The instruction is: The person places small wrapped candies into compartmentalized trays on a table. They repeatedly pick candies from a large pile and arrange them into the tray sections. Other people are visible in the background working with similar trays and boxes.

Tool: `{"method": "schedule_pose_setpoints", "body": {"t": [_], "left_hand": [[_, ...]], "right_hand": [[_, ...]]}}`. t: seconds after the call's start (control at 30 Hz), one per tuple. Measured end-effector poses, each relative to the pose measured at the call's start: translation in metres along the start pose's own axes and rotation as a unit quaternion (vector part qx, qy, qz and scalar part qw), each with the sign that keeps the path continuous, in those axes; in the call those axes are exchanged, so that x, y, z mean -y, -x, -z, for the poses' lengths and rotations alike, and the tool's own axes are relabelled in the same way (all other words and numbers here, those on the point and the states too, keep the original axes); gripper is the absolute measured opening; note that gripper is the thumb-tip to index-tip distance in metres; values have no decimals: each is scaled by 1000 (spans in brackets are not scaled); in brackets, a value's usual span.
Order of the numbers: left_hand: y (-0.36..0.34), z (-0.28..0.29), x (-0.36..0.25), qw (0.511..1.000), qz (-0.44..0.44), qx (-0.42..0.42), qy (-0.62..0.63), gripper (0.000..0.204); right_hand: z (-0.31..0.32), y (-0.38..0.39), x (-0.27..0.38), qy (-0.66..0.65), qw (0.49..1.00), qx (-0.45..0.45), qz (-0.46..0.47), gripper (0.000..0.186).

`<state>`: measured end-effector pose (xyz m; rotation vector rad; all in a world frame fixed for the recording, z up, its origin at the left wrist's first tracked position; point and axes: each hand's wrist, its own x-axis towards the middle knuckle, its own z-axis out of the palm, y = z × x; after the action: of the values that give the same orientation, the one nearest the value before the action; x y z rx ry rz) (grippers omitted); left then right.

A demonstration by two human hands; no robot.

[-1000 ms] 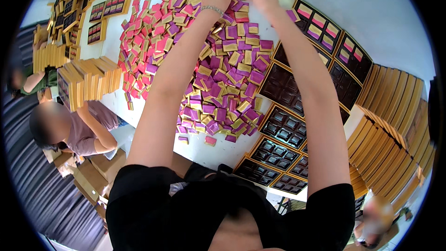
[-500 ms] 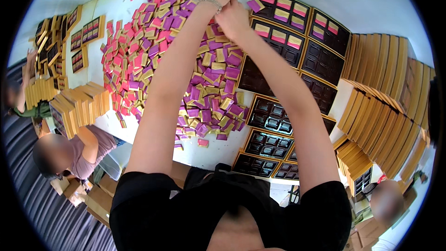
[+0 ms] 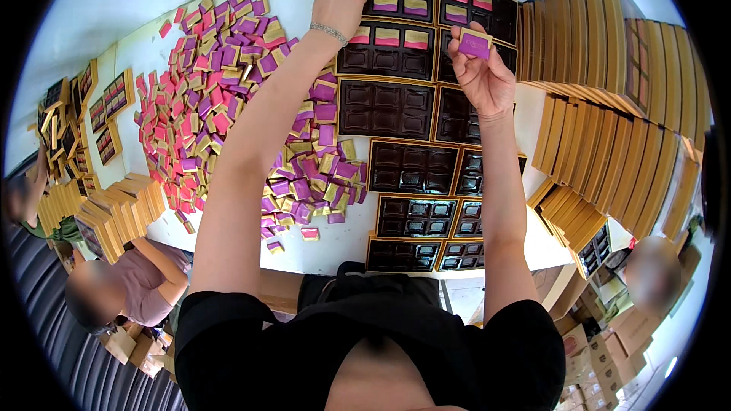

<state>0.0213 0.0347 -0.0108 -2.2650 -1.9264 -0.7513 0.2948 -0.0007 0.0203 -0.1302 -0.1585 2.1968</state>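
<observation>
Between the fingers and thumb of my right hand [image 3: 487,80] is a purple-and-gold wrapped chocolate [image 3: 476,45], held up over the right column of dark trays. My left hand [image 3: 340,9] reaches to the far left corner of the farthest tray [image 3: 432,7], its fingers bent down at a cell where a gold edge shows; what they grip is hidden. That tray holds pink-and-gold pieces in one row and purple-and-gold ones in the other. The tray just nearer [image 3: 388,63] has a row of pink-and-gold pieces. A loose heap of wrapped chocolates [image 3: 221,84] spreads left of the trays.
Nearer trays [image 3: 411,170] have bare dark cells. Gold-edged boxes [image 3: 579,38] stand in rows at the right; another stack [image 3: 126,209] is at the left. People [image 3: 152,281] work at the left, and another person [image 3: 651,274] is at the lower right.
My hands, together over the heap's far end before, are now apart. The right has moved right over the trays with a purple-and-gold chocolate; the left is at the far tray's corner. The view has shifted.
</observation>
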Motion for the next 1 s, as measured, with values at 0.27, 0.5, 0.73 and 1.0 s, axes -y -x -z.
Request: {"method": "schedule_pose_setpoints", "body": {"t": [0.27, 0.5, 0.73, 1.0], "left_hand": [[15, 1, 24, 989, -13, -100, 110, 18], [13, 10, 39, 959, 180, 38, 217, 26], [9, 7, 37, 973, 143, 135, 122, 31], [4, 10, 36, 956, 203, 200, 74, 30]], "right_hand": [[-1, -5, 25, 447, 857, -199, 163, 26], [22, -21, 38, 762, 546, -259, 233, 37], [50, -43, 34, 893, 254, -228, 294, 40], [54, -40, 36, 913, 94, -202, 341, 37]]}}
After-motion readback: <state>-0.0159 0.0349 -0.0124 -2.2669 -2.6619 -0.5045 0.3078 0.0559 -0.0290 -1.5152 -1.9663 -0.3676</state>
